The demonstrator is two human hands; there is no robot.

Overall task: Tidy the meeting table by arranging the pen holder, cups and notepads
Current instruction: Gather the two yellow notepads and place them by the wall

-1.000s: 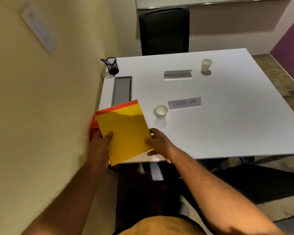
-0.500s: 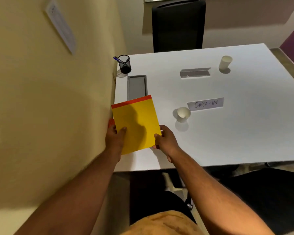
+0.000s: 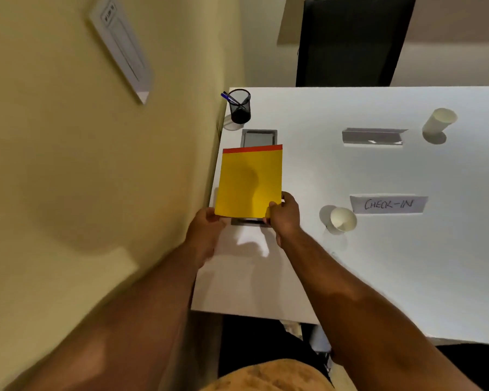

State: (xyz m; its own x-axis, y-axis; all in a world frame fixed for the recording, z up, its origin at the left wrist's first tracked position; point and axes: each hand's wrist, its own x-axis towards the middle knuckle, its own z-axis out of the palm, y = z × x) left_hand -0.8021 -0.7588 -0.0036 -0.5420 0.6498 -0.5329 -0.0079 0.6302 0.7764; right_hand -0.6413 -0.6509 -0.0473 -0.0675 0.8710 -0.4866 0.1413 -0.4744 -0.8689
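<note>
Head view: both hands (image 3: 284,218) gripping the yellow notepad (image 3: 250,183), now squared over the table (image 3: 378,263) slot.

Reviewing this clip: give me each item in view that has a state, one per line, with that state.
yellow notepad: closed, held over the table's grey hatch
left hand: gripping the notepad's near left corner
right hand: gripping the notepad's near right corner
pen holder: upright, pens inside
near paper cup: upright
far paper cup: upright
CHECK-IN sign: standing, lettering facing the camera
</note>
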